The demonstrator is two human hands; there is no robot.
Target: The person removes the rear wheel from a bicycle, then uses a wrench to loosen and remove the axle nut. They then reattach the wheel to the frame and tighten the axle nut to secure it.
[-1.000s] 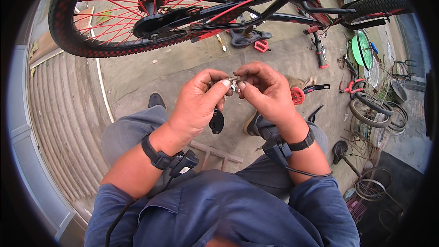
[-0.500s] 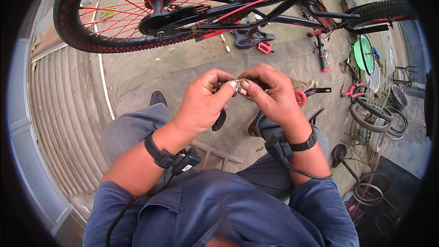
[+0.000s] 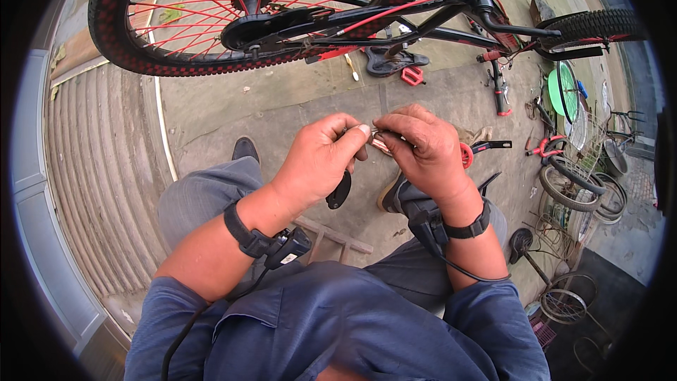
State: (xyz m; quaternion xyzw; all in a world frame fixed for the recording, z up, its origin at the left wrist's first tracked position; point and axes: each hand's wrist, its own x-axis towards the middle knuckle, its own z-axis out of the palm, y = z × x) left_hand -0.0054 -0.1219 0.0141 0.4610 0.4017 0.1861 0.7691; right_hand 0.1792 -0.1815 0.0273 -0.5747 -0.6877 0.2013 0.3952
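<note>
My left hand [image 3: 326,152] and my right hand [image 3: 429,147] meet in front of me, thumbs and fingertips pinched close together. Between the fingertips is a small, shiny metal part [image 3: 381,145], mostly covered, so its exact kind does not show. My left hand's closed fingers hide whatever else lies in them. A black, rounded flat piece [image 3: 340,192] shows just below that hand; I cannot tell whether it is held or lies beyond. Ahead stands an upturned bicycle [image 3: 282,28] with a black frame and a red-spoked wheel.
A black saddle [image 3: 386,62] and a red pedal [image 3: 412,75] show beneath the bicycle. To the right are a green basin [image 3: 557,90], loose bicycle wheels [image 3: 571,187] and metal scraps. A wooden frame [image 3: 331,236] lies between my legs; corrugated sheeting [image 3: 106,169] is at left.
My right hand has turned, its fingers now curled over the metal part, which shows more of its length. The view has shifted slightly.
</note>
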